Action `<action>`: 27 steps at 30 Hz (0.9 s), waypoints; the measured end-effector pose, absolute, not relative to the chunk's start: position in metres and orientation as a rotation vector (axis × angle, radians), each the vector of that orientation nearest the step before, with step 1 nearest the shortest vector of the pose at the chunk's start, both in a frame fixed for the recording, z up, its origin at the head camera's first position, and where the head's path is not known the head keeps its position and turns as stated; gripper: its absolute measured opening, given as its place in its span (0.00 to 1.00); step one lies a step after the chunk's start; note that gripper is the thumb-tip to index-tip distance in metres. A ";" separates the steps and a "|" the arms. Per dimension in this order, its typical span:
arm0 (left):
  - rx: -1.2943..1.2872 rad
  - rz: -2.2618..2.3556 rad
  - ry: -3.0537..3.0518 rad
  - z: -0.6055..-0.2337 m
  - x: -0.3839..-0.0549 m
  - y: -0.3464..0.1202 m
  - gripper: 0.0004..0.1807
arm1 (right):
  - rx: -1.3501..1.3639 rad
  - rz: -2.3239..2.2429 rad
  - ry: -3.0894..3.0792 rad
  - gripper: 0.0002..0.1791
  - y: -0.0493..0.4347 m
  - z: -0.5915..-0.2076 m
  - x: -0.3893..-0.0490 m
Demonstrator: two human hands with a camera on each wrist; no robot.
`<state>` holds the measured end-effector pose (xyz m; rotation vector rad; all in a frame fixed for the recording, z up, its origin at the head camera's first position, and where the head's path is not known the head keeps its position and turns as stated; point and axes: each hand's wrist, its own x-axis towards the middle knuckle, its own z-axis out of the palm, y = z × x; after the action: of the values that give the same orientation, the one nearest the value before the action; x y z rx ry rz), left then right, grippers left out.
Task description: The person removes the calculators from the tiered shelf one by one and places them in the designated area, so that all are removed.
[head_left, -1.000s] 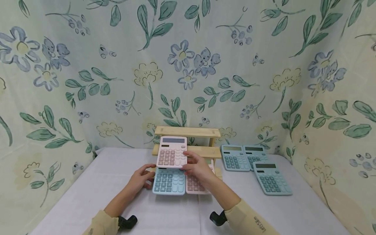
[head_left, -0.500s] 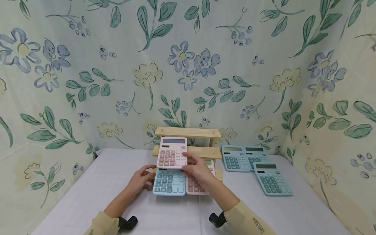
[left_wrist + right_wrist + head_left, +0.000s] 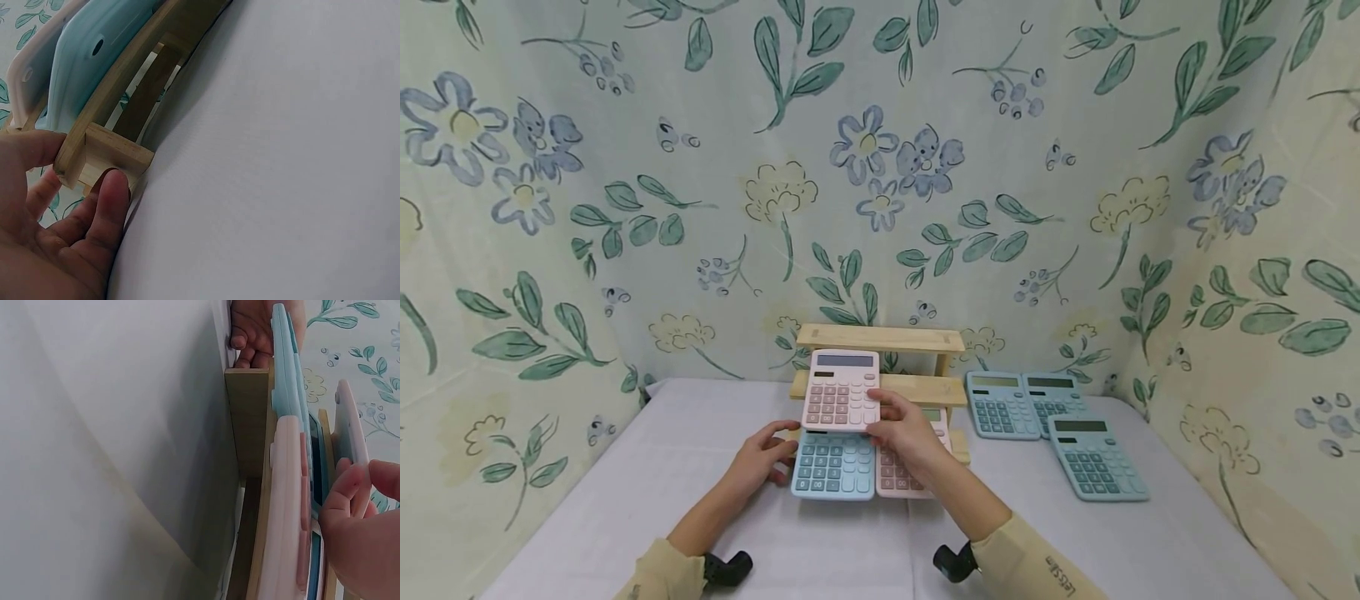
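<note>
Right hand (image 3: pixel 906 427), nearly closed, pinches upper pink calculator (image 3: pixel 838 387) by right edge; left hand (image 3: pixel 756 462), half-curled, grips wooden rack (image 3: pixel 898 337) at lower left end, beside racked blue calculator (image 3: pixel 833 475).

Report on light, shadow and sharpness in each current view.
Head view: soft, even light, large keys on the upper pink calculator distinct; left wrist view: dimmer, soft shadow on the white cloth beside the wooden rack; right wrist view: also dim, broad blurry-edged shadow beside the rack.
</note>
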<state>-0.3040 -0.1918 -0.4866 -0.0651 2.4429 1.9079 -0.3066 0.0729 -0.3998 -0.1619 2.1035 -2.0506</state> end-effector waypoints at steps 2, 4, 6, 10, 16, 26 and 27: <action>-0.067 1.908 2.444 -0.487 -0.304 -0.192 0.23 | -0.155 -2.046 2.111 0.34 0.073 -0.401 -0.307; -0.069 1.907 2.445 -0.486 -0.303 -0.191 0.22 | -0.145 -2.039 2.116 0.33 0.074 -0.401 -0.306; -0.073 1.903 2.448 -0.486 -0.303 -0.191 0.22 | -0.136 -2.033 2.118 0.33 0.075 -0.401 -0.306; -0.081 1.899 2.450 -0.487 -0.304 -0.191 0.22 | -0.114 -2.041 2.091 0.33 0.077 -0.398 -0.304; -0.081 1.904 2.453 -0.489 -0.306 -0.192 0.22 | -0.132 -2.061 2.038 0.33 0.080 -0.392 -0.297; -0.075 1.903 2.459 -0.489 -0.306 -0.191 0.22 | -0.120 -2.068 2.033 0.34 0.091 -0.386 -0.290; -0.072 1.904 2.458 -0.488 -0.306 -0.191 0.22 | -0.119 -2.070 2.028 0.34 0.092 -0.386 -0.290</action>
<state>-0.3058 -0.1912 -0.4882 -0.0724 2.4584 1.9045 -0.2904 0.0920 -0.3863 -0.1188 2.0281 -2.0698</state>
